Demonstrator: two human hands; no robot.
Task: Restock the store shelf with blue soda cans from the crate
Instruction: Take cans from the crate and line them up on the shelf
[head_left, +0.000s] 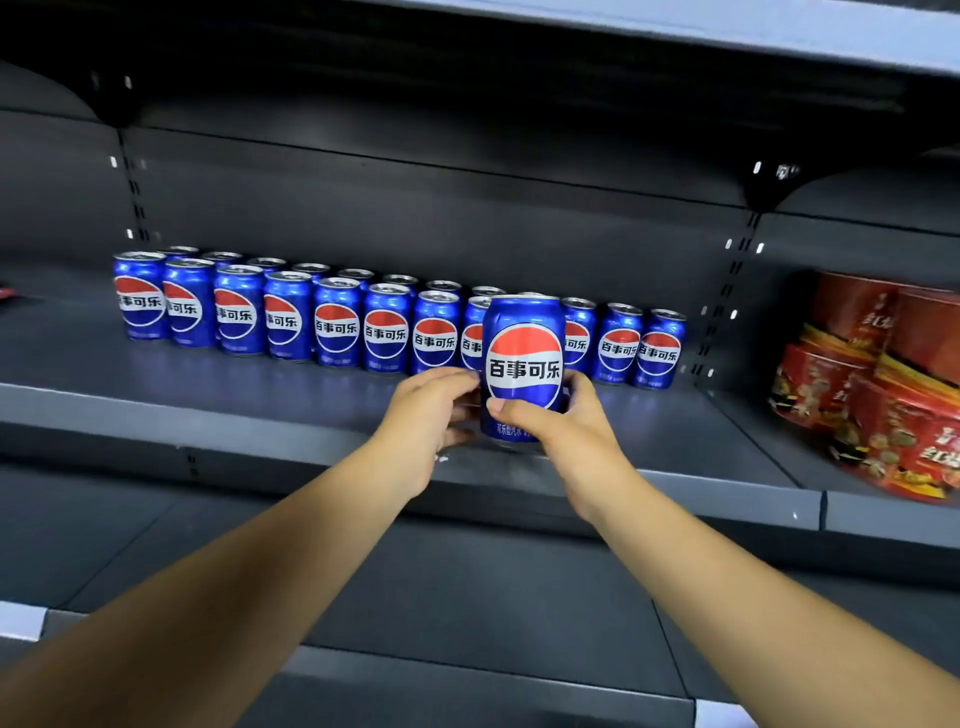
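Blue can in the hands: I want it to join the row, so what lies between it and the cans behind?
Head view: only bare dark shelf shows beside the held can, short of the row of cans; directly behind is hidden.

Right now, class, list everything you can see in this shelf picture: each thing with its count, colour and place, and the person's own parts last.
held can: one, blue with a red-white-blue logo, near the shelf's front, ahead of the row.
front row of cans: about eleven, blue, upright across the shelf.
back row of cans: partly hidden, count unclear, blue, behind the front row.
shelf: one, dark grey, under the cans.
red boxes: several, red with gold, stacked at right.
left hand: touches the can's left side.
right hand: grips the can's lower part.
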